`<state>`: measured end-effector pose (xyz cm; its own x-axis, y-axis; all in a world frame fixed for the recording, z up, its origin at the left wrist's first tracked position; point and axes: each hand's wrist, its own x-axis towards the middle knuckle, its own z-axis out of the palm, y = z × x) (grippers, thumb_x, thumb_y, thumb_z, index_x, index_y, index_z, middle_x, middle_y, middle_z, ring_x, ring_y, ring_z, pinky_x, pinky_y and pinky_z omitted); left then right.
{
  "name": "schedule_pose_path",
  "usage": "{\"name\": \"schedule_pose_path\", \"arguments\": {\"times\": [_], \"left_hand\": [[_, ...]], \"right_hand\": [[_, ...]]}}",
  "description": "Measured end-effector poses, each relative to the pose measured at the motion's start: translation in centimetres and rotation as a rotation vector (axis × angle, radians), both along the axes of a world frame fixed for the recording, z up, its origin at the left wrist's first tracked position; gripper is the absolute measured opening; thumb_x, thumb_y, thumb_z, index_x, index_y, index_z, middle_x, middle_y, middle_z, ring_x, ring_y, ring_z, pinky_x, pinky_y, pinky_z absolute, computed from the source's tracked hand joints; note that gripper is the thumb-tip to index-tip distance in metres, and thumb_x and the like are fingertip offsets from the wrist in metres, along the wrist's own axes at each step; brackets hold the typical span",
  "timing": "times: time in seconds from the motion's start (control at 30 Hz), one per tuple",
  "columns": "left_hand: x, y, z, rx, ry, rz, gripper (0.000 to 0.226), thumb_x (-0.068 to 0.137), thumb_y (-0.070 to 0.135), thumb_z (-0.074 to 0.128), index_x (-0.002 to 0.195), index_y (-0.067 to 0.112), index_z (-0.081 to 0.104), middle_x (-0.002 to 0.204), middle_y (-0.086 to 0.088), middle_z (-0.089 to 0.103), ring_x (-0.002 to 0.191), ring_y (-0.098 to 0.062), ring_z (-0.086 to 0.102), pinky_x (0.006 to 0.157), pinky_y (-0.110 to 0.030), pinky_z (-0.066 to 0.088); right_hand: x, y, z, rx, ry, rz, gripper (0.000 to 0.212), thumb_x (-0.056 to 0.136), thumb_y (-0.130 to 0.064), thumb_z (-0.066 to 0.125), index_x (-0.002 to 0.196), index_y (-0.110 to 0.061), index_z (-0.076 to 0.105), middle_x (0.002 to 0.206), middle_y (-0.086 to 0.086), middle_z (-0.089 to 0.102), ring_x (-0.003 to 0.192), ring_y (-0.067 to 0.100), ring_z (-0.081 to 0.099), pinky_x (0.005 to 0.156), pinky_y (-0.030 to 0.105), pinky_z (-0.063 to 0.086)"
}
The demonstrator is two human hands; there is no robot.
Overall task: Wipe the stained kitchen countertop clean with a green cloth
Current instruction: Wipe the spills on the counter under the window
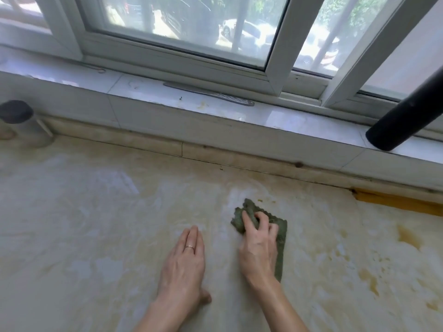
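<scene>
Right grip [259, 248] clutches the cloth [281, 238] on the worktop [96, 224].
Fingers [249, 221] curl into the bunched cloth, mid-worktop toward the back edge; left grip [184, 259] lies flat, fingers straight, beside it.

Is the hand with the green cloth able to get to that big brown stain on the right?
Probably yes. The right hand grips the green cloth on the countertop, and the brown stain lies to its right with only smeared counter between them.
</scene>
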<state>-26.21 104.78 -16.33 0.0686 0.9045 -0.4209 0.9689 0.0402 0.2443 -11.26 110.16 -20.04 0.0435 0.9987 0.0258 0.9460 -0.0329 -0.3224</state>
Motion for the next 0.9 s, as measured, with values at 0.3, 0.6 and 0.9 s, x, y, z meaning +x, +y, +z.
{"name": "schedule_pose_path", "arguments": {"times": [0.3,0.6,0.9], "left_hand": [[0.3,1.1,-0.2,-0.027,0.01,0.005,0.125,0.071,0.039,0.078,0.15,0.003,-0.011,0.158,-0.009,-0.017,0.147,-0.023,-0.01,0.12,-0.03,0.007],[0.8,7.8,0.5,0.005,-0.011,0.001,0.133,0.063,0.051,0.082,0.151,0.005,-0.007,0.159,-0.008,-0.014,0.148,-0.024,-0.007,0.12,-0.035,0.011],[2.1,9.2,-0.1,0.015,0.083,-0.018,0.139,0.057,0.055,0.083,0.149,0.001,-0.005,0.159,-0.012,-0.007,0.147,-0.029,-0.005,0.12,-0.035,0.013]], "right_hand": [[-8.5,8.2,0.2,-0.031,-0.004,0.356,0.056,0.086,-0.012,0.044,0.14,-0.027,0.043,0.146,0.006,0.035,0.114,0.034,0.035,0.074,0.035,0.043],[0.3,11.8,0.5,-0.08,-0.105,0.0,0.053,0.093,-0.02,0.044,0.143,-0.033,0.036,0.147,0.002,0.029,0.122,0.033,0.03,0.089,0.038,0.042],[-1.5,8.4,0.7,-0.018,-0.066,0.137,0.054,0.09,-0.016,0.048,0.141,-0.033,0.041,0.147,0.002,0.036,0.112,0.031,0.037,0.081,0.035,0.04]]}}
